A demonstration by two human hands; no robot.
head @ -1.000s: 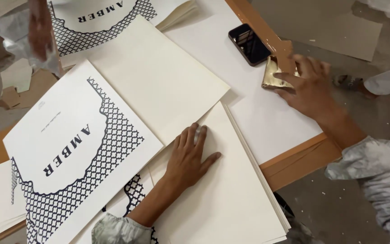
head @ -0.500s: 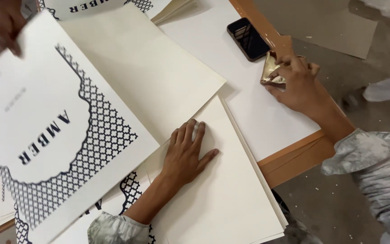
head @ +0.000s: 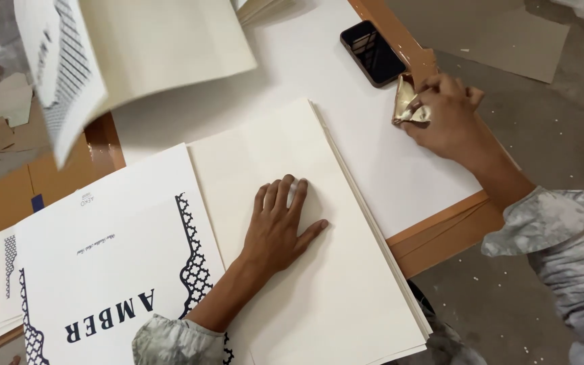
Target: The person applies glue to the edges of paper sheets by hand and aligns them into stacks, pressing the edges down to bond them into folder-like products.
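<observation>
Cream-white card sheets cover a wooden desk [head: 441,230], seen from above. The left hand [head: 280,226] is laid flat, fingers spread and holding nothing, on the top sheet of a thick stack of blank sheets [head: 346,297] at the near middle of the desk. The right hand [head: 444,115] is closed around a small crumpled gold wrapper [head: 407,107] at the desk's right edge, just beside a dark phone [head: 372,53] lying face up.

One printed sheet [head: 109,270], white with a dark lattice border and dark lettering, lies to the left of the blank stack, touching its edge; beneath it more printed sheets show at the far left, too many to count. One further printed sheet [head: 136,54] is caught in mid-air at the far left, blurred; whoever lifts it is out of view.

Judged from the flat palm, the stack is being steadied or squared while the gold wrapper is handled. Lifting a single sheet would call for the edge to be pinched without dragging those beneath.

Counted: one phone, one gold wrapper, two hands, one blank stack.
</observation>
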